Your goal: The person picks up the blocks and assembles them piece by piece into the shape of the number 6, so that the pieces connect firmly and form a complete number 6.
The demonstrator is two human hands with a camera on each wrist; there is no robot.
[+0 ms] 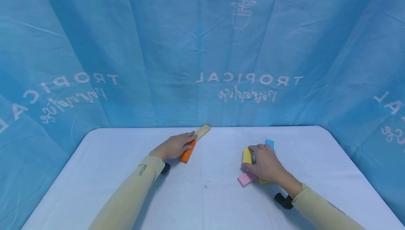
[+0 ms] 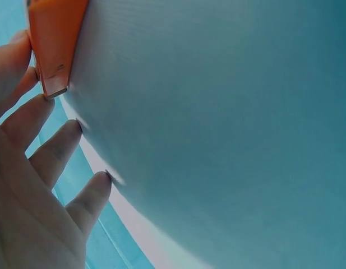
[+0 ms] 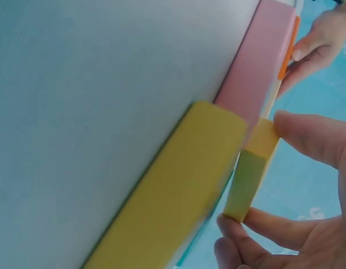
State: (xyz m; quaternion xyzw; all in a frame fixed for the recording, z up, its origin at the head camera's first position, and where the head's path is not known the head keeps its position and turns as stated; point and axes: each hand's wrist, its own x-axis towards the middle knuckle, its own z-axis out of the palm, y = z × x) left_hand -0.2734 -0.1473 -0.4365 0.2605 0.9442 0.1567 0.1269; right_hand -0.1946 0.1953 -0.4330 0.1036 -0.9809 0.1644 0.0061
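My left hand (image 1: 178, 145) rests its thumb and fingertips against the orange block (image 1: 188, 152), with the other fingers spread. Touching or nearly touching that block's far end is a plain wooden block (image 1: 202, 131). On the right, my right hand (image 1: 266, 161) pinches a yellow block (image 1: 246, 156) between thumb and fingertips, also seen in the right wrist view. Close beneath that hand lie a pink block (image 1: 246, 179) and a second yellow block (image 3: 173, 185). A blue block (image 1: 270, 144) shows beyond the knuckles, mostly hidden. Something small and grey (image 1: 254, 158) peeks out behind the held block.
A white-covered table (image 1: 209, 202) carries the blocks. Blue printed curtain (image 1: 171, 54) hangs behind it and along both sides. Black wrist mounts (image 1: 283, 200) sit under the sleeves, low over the tabletop.
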